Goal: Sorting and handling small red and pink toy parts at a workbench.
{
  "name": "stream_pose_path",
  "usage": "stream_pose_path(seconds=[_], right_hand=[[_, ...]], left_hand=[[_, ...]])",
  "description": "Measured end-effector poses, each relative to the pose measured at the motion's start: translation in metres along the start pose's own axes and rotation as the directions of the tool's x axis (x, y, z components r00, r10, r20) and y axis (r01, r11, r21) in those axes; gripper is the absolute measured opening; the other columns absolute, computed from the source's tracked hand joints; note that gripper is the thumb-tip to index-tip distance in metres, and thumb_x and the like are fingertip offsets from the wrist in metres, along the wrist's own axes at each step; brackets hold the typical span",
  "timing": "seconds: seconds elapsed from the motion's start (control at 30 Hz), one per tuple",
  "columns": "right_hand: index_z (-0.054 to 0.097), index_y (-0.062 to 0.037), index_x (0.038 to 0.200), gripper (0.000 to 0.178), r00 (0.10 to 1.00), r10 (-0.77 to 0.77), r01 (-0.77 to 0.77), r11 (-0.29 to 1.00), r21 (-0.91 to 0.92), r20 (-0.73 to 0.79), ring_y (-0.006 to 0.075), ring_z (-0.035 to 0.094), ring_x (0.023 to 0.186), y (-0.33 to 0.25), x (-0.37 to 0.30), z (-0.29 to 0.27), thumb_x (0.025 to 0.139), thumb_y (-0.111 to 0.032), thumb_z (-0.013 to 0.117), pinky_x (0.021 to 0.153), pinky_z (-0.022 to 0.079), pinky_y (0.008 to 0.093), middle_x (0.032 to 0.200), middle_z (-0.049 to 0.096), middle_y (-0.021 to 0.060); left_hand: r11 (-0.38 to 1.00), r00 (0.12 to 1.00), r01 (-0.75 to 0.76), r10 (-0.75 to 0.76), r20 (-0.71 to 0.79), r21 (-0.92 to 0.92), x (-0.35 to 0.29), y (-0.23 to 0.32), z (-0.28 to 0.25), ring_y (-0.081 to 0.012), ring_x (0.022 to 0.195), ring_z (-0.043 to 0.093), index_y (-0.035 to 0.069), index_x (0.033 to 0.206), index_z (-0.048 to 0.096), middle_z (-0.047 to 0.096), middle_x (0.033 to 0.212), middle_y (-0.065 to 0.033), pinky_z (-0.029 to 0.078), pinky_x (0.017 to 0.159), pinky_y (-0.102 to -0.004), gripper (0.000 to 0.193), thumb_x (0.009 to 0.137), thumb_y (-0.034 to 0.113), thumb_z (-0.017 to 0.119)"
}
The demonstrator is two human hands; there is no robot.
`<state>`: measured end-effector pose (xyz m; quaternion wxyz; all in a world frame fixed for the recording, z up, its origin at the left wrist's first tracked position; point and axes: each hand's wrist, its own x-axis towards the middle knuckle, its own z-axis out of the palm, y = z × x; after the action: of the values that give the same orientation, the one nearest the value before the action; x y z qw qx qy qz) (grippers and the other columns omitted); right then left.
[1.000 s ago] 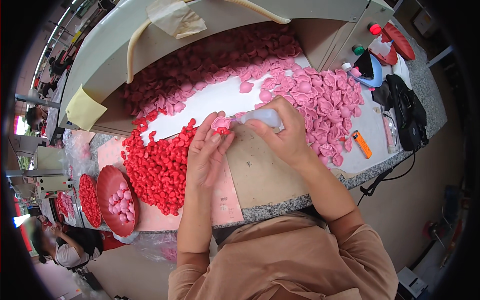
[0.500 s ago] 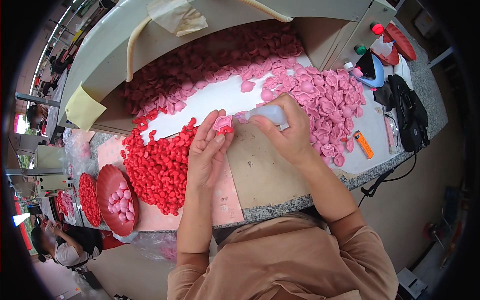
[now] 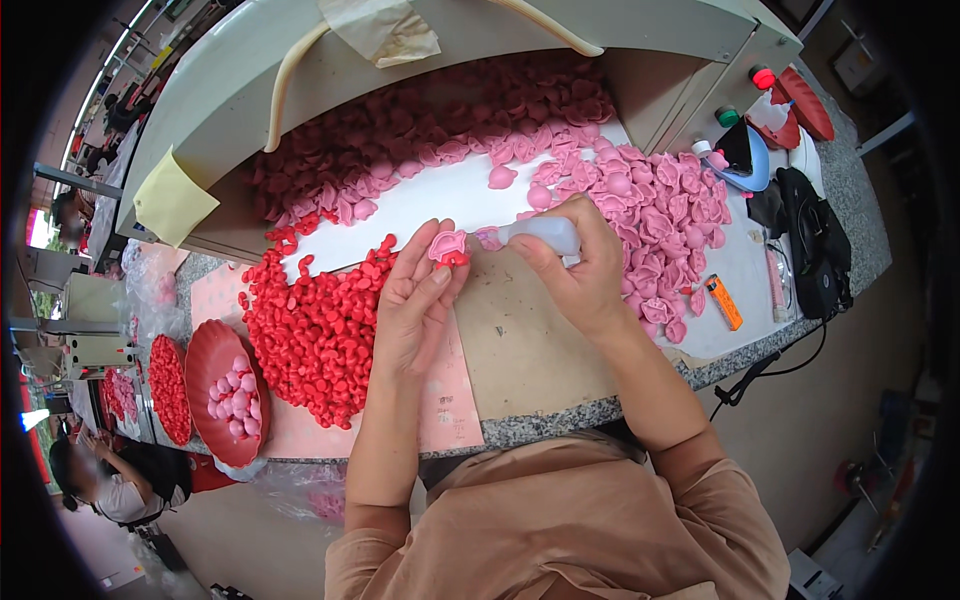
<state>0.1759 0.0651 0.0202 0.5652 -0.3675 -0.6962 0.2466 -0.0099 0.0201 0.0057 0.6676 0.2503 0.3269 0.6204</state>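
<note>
Between thumb and fingers, my left hand [image 3: 420, 300] pinches a small pink ruffled piece [image 3: 447, 246] with a red piece joined under it. My right hand [image 3: 585, 262] is wrapped round a translucent squeeze bottle [image 3: 546, 234], held sideways. The bottle's nozzle points left at the pink piece; whether they touch I cannot tell. Left of my hands lies a heap of small glossy red pieces [image 3: 315, 345]. A heap of pink ruffled pieces [image 3: 655, 205] lies to the right, beyond my right hand.
More pink pieces [image 3: 430, 105] fill the opening of a grey cabinet [image 3: 225, 90] ahead. A red scalloped tray [image 3: 208, 425] holds pink balls at the left. An orange lighter [image 3: 724, 303], a black bag [image 3: 815, 240] and a blue dish [image 3: 757, 178] are at the right. Another person [image 3: 115, 480] sits far left.
The view has shifted slightly. Both hands keep nearly the same pose, with the pink piece and the bottle still held close together.
</note>
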Motion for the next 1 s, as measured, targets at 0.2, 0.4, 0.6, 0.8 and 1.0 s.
stream_pose_path(seconds=[0.2, 0.4, 0.6, 0.8, 1.0], right_hand=[[0.052, -0.0045, 0.085, 0.026, 1.000, -0.010, 0.010, 1.000, -0.009, -0.006, 0.0096, 0.048, 0.060, 0.0003, 0.0002, 0.0000, 0.078, -0.018, 0.073, 0.053, 0.038, 0.0241, 0.071, 0.053, 0.0026], [0.052, -0.0044, 0.084, 0.026, 1.000, 0.008, -0.008, 1.000, 0.011, -0.004, 0.0095, 0.048, 0.061, -0.0008, -0.0002, 0.0006, 0.078, -0.018, 0.073, 0.054, 0.038, 0.0241, 0.071, 0.053, 0.0026], [0.054, -0.0042, 0.084, 0.025, 1.000, 0.007, -0.007, 1.000, 0.018, -0.003, 0.0097, 0.048, 0.061, -0.0006, -0.0005, 0.0021, 0.078, -0.019, 0.073, 0.054, 0.038, 0.0242, 0.072, 0.053, 0.0030], [0.054, -0.0037, 0.084, 0.026, 0.997, -0.080, 0.080, 0.996, -0.036, 0.023, 0.0123, 0.051, 0.062, 0.0005, -0.0029, 0.0046, 0.077, -0.019, 0.074, 0.055, 0.039, 0.0255, 0.073, 0.055, 0.0045], [0.055, -0.0034, 0.085, 0.027, 0.997, -0.065, 0.066, 0.998, -0.024, 0.048, 0.0131, 0.052, 0.062, 0.0002, -0.0053, 0.0072, 0.076, -0.020, 0.074, 0.055, 0.040, 0.0258, 0.074, 0.056, 0.0053]], left_hand=[[1.000, 1.000, 0.000, -0.001, 0.003, 0.020, -0.0004, 0.0001, 0.0012, -0.0182, 0.118, 0.049, 0.001, 0.136, 0.035, 0.040, 0.138, -0.0128, 0.043, 0.100, -0.0323, 0.052, 0.087, -0.006, 0.050], [0.999, 1.000, -0.007, 0.007, -0.002, 0.033, -0.0002, 0.0000, 0.0016, -0.0188, 0.119, 0.048, 0.001, 0.136, 0.034, 0.039, 0.139, -0.0128, 0.042, 0.101, -0.0328, 0.052, 0.087, -0.006, 0.050], [0.999, 1.000, -0.009, 0.010, -0.008, 0.031, -0.0005, 0.0000, 0.0019, -0.0194, 0.120, 0.047, 0.001, 0.136, 0.034, 0.039, 0.138, -0.0129, 0.041, 0.101, -0.0331, 0.052, 0.087, -0.007, 0.050], [0.999, 1.000, -0.018, 0.018, -0.013, 0.029, 0.0007, -0.0016, -0.0009, -0.0195, 0.120, 0.047, 0.001, 0.136, 0.035, 0.040, 0.138, -0.0126, 0.041, 0.101, -0.0321, 0.052, 0.086, -0.007, 0.051], [0.999, 0.999, -0.038, 0.038, -0.030, 0.018, 0.0028, -0.0011, -0.0013, -0.0188, 0.112, 0.053, 0.001, 0.136, 0.033, 0.040, 0.137, -0.0122, 0.048, 0.094, -0.0279, 0.055, 0.085, -0.005, 0.054]])
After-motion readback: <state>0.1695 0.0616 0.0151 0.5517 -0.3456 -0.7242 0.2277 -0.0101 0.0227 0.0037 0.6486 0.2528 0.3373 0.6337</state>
